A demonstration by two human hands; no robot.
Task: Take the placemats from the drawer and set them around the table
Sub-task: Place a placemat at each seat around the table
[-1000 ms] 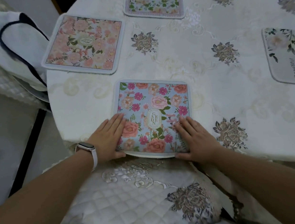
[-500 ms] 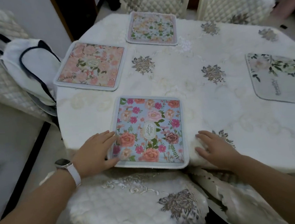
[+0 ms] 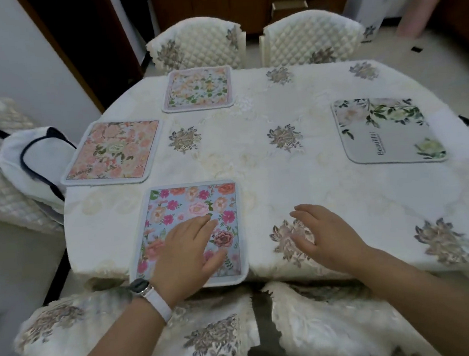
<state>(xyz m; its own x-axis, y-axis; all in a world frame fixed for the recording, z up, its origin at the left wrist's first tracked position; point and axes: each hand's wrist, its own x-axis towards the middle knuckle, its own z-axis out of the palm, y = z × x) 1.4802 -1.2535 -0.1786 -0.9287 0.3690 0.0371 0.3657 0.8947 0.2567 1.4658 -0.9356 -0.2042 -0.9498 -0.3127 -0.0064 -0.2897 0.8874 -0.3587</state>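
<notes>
Since neither of my hands holds anything, I judge this step to be pressing a mat flat, not carrying one. My left hand [image 3: 189,254], with a white watch [image 3: 145,290] at the wrist, lies palm-down with straight fingers on the blue placemat [image 3: 174,208] at 6 o'clock. That mat's near edge sits right at the rim, squared to the quilted chair [image 3: 156,338] below it, which I take as the reason for its spot. My right hand [image 3: 325,235] is spread and relaxed over bare cloth at about 5 o'clock. It grips nothing, and I cannot tell whether it touches.

Further out, the pink placemat [image 3: 113,151] lies at 9 o'clock, near a white tote bag [image 3: 30,163] slung on a side chair. A grey placemat [image 3: 387,132] with leaves sits at 3 o'clock, and a pale floral placemat [image 3: 198,88] lies at 11 o'clock before a far chair [image 3: 197,46]. The second far chair [image 3: 312,37] at 1 o'clock has no mat, so I judge the job unfinished.

An embroidered cream cloth covers the surface [image 3: 254,159]. Beyond it stands a wooden cabinet [image 3: 290,5] against the back wall.
</notes>
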